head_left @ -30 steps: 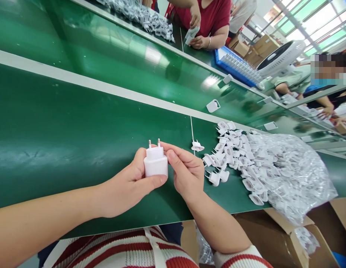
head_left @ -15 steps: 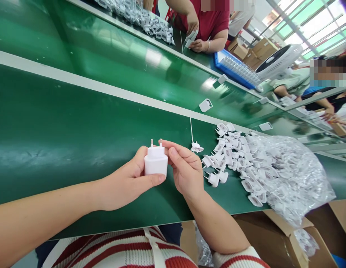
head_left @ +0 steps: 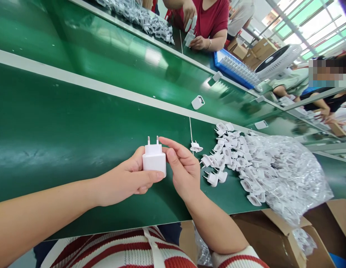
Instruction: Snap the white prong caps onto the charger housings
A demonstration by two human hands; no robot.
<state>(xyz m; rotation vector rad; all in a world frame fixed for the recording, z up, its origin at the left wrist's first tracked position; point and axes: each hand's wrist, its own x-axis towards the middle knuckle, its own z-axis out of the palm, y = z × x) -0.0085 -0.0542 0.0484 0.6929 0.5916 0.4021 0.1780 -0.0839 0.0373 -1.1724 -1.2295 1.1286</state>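
Note:
My left hand point(head_left: 128, 175) is closed around a white charger point(head_left: 154, 163), its thumb across the lower front. The charger stands upright, its two round metal pins pointing up, away from me. At its right side is my right hand point(head_left: 185, 167). Its index finger reaches to the right-hand pin, the thumb is held apart, and the other fingers are curled. A single white plug piece point(head_left: 195, 146) lies on the green bench to the right. Beyond it spreads a heap of similar plug pieces point(head_left: 225, 152), spilling from a clear plastic bag point(head_left: 298, 175).
A green conveyor belt point(head_left: 119, 74) runs past the bench, carrying white charger housings point(head_left: 197, 102). Across it, a person in a red top handles white parts beside a blue tray point(head_left: 237, 69). An opened cardboard box point(head_left: 273, 234) stands below the bench at right.
The housings on the belt have shifted left. My hands and the charger have moved slightly left and up. The person opposite has drawn their upper hand away from the lower one.

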